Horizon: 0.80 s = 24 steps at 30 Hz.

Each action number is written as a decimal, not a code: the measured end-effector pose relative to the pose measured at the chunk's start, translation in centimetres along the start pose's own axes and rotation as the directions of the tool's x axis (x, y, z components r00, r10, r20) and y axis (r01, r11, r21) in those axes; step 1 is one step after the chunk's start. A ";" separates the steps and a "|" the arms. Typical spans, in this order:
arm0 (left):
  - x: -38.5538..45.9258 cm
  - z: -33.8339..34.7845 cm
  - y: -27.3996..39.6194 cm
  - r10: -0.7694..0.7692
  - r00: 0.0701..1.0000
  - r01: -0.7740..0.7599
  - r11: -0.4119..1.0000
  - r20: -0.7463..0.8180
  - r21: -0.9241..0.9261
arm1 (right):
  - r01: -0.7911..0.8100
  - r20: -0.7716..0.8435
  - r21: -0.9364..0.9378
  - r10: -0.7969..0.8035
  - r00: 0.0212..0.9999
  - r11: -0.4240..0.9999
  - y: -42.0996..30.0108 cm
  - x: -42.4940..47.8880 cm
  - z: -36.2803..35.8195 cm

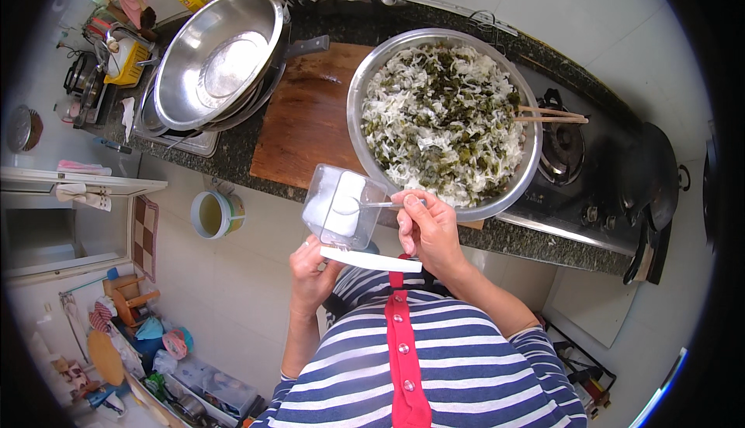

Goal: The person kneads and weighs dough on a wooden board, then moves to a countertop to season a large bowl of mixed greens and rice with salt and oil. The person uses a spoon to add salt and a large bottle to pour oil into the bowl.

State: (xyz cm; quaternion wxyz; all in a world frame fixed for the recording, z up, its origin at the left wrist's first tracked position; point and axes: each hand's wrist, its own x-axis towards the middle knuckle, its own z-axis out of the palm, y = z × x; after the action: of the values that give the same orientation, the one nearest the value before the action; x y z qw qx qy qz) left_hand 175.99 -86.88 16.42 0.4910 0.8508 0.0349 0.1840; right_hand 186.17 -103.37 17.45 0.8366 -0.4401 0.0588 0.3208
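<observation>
My left hand point(314, 271) grips a clear plastic container point(311, 227) at its white lid, which is flipped up toward my body. White granules point(334, 204), like salt or sugar, partly fill the container. Between the thumb and fingers of my right hand point(425, 224) is the handle of a small metal spoon point(375, 204); its bowl is inside the container over the granules. Just beyond the right hand stands a large steel basin point(356, 96) of chopped white and dark green vegetables point(442, 125). A pair of wooden chopsticks point(553, 115) leans out over its right rim.
A wooden cutting board point(308, 125) lies partly under the basin. Left of it, an empty steel basin point(227, 67) rests tilted on other pans, beside a knife handle point(308, 47). A gas stove point(561, 148) with a black wok point(652, 178) stands right. A bucket point(212, 215) sits below the counter.
</observation>
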 end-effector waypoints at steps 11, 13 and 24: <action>0.2 0.0 -0.1 0.066 0.997 -0.069 0.994 0.035 0.086 | 0.044 0.055 -0.185 -0.035 0.998 0.982 0.4 0.2 0.1; 0.4 -0.1 0.3 0.070 0.996 -0.078 0.989 0.061 0.129 | 0.038 0.057 -0.222 -0.026 0.998 0.974 0.9 0.2 0.1; 0.7 0.1 0.4 0.034 0.999 -0.035 0.995 0.015 0.098 | -0.035 0.030 -0.083 0.038 0.999 0.996 1.0 0.4 -0.1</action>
State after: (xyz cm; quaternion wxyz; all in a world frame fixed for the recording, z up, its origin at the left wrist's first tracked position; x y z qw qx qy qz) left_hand 176.61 -87.03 16.89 0.4456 0.8756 0.0258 0.1847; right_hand 185.92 -102.86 16.57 0.8126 -0.4680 0.0402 0.3451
